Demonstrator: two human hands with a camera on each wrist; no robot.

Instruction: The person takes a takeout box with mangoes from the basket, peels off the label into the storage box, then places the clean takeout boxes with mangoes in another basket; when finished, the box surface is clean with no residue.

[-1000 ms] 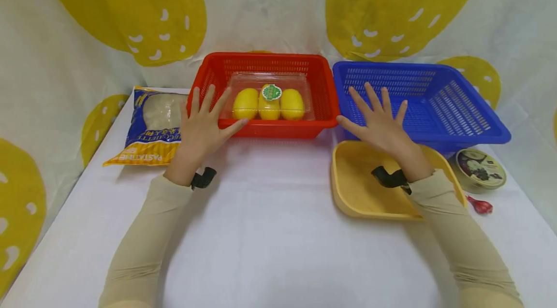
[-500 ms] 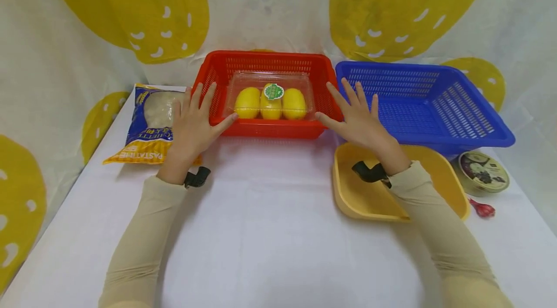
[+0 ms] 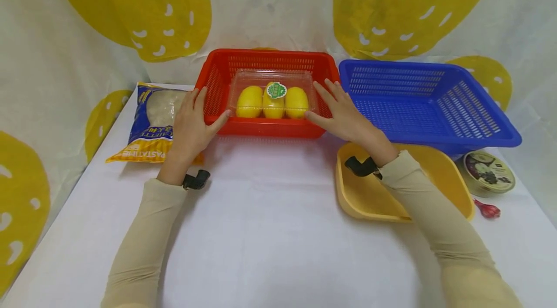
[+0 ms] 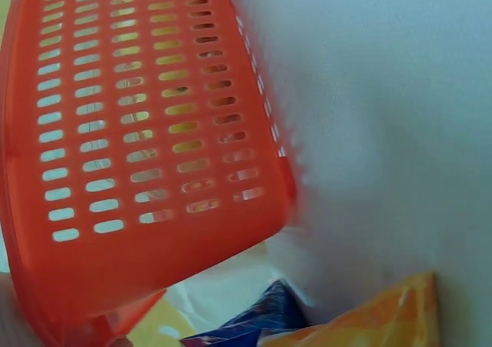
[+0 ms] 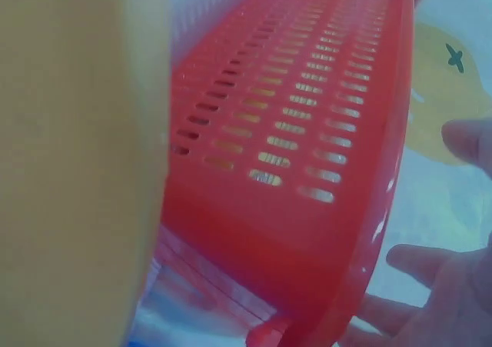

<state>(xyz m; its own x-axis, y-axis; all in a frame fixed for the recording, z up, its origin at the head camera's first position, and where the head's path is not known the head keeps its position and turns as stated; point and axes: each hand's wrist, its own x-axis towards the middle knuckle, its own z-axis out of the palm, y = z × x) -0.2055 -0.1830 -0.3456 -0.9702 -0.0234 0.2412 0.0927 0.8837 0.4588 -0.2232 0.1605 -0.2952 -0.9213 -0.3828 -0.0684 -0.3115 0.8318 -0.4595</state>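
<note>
A clear plastic box of yellow fruit (image 3: 274, 102) with a round green label lies inside the red basket (image 3: 270, 128). My left hand (image 3: 190, 129) is at the basket's left end, fingers by the rim and thumb over its front left corner; a bit of it shows at the corner in the left wrist view, where touching cannot be told. My right hand (image 3: 348, 117) reaches over the basket's right front corner with fingers spread, thumb near the box's edge. In the right wrist view, the fingers (image 5: 423, 264) stay extended beside the red rim.
A blue basket (image 3: 404, 124) stands at right, with a yellow tub (image 3: 361, 201) in front, partly under my right forearm. A round lidded container (image 3: 489, 172) and a small red bulb (image 3: 487, 210) lie farther right. A pasta bag (image 3: 150, 129) is behind my left hand.
My right hand has moved left from the blue basket to the right end of the red basket. The left hand has shifted slightly left and stands by the red basket's left end.
</note>
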